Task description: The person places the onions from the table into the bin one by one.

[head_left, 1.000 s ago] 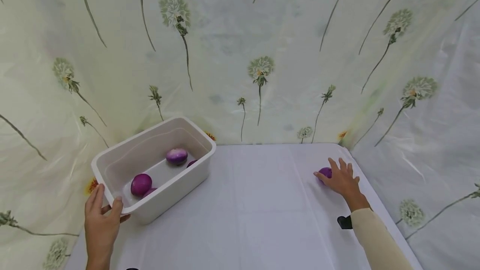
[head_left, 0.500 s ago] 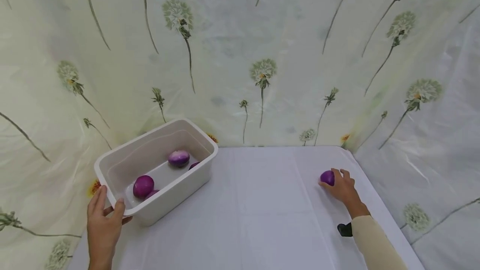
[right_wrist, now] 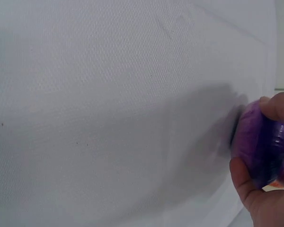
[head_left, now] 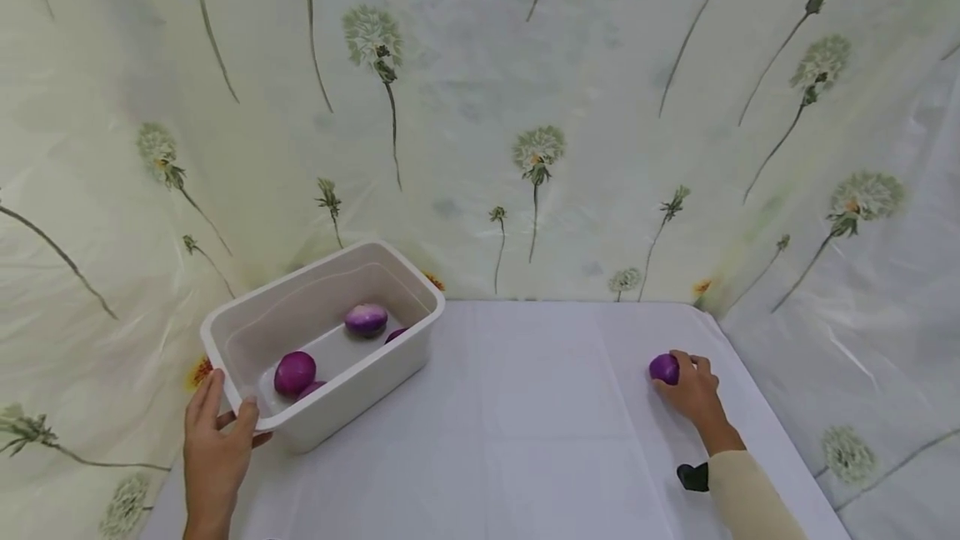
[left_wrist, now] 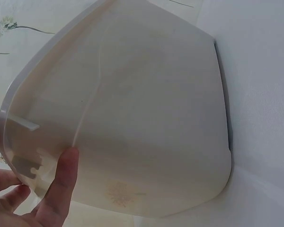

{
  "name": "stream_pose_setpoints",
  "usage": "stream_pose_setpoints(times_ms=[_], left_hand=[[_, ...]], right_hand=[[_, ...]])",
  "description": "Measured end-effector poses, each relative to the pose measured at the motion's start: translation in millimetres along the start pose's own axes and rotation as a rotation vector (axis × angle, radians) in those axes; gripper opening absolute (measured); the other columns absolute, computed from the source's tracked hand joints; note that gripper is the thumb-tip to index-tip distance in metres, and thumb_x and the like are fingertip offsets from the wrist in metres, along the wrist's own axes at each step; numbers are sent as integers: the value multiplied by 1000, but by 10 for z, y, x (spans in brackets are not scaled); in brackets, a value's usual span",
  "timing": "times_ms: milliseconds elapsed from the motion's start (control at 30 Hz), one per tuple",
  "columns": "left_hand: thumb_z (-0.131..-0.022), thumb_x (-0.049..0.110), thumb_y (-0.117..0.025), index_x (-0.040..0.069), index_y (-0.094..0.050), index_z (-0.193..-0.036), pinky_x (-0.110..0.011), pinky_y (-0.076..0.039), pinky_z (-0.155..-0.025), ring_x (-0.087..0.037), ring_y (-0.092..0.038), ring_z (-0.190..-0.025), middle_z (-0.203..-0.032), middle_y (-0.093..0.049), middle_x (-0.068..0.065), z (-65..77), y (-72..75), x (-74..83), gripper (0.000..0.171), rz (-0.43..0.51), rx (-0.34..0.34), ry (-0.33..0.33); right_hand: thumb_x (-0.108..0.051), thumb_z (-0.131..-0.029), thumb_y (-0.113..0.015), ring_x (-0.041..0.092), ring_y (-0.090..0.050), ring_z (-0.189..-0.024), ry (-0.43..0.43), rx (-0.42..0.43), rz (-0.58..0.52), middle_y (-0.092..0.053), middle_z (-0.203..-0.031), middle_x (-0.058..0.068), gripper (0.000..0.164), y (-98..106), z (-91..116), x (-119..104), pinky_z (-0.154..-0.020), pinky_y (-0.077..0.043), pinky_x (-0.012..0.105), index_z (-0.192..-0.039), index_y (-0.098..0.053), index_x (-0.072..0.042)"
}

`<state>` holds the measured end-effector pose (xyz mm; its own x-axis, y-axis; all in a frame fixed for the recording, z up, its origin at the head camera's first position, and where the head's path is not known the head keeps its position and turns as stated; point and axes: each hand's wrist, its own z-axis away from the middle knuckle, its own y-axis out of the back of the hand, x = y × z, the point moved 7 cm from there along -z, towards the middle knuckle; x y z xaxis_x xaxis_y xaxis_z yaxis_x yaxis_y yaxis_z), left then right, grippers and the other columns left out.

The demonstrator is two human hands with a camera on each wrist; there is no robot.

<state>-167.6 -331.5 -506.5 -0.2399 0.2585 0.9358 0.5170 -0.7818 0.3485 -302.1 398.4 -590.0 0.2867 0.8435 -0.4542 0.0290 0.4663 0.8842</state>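
A white plastic bin [head_left: 360, 394] stands at the left of the table, holding several purple red onions [head_left: 295, 373]; its front wall partly hides two of them. My left hand [head_left: 216, 448] grips the bin's near left end at the rim; in the left wrist view, one digit [left_wrist: 66, 165] lies along the bin's wall. Far to the right, my right hand [head_left: 692, 390] holds another red onion [head_left: 663, 369] close over the table. The right wrist view has the onion [right_wrist: 255, 142] between thumb and fingers, its shadow beside it on the cloth.
A white cloth covers the table [head_left: 540, 415], whose right edge runs near my right arm. A curtain [head_left: 465, 107] printed with dandelions hangs behind and along both sides. Beside my right sleeve a small black object [head_left: 692, 477] shows.
My right hand has lowered from spread fingers over the onion and closed round it. The left hand has stayed at the bin's rim. The whole head view has shifted slightly.
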Motion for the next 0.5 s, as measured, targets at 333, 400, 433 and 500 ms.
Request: stream_pose_setpoints(times_ms=[333, 400, 433, 500], left_hand=[[-100, 30, -55, 26, -21, -160, -28, -64, -57, -38, -49, -121, -167, -16, -7, -16, -25, -15, 69, 6, -6, -2], [-100, 29, -55, 26, -22, -160, -27, -63, -57, -36, -51, -120, -166, -18, -6, -4, -18, -1, 68, 9, -4, -13], [-100, 28, -55, 26, -22, -160, -27, -63, -57, -36, -51, -120, -166, -18, -6, 1, -14, 7, 68, 8, -3, -16], [-100, 28, -55, 26, -22, -160, -27, -64, -57, -35, -51, -119, -166, -18, -5, 0, -6, 22, 68, 11, -1, -24]], right_hand=[[-20, -85, -72, 60, -31, -120, 4, 123, -8, -25, -142, 37, 71, -1, 74, 16, -92, -49, 73, -142, -37, 3], [-20, -85, -71, 61, -31, -119, 22, 135, -11, -26, -141, 37, 69, 14, 86, -5, -91, -49, 74, -141, -38, 3], [-21, -85, -71, 61, -31, -119, 37, 137, -8, -26, -140, 37, 69, 18, 86, -22, -90, -48, 74, -141, -38, 3], [-22, -85, -71, 61, -33, -118, 66, 143, -3, -28, -139, 37, 67, 25, 92, -57, -89, -49, 74, -139, -40, 3]])
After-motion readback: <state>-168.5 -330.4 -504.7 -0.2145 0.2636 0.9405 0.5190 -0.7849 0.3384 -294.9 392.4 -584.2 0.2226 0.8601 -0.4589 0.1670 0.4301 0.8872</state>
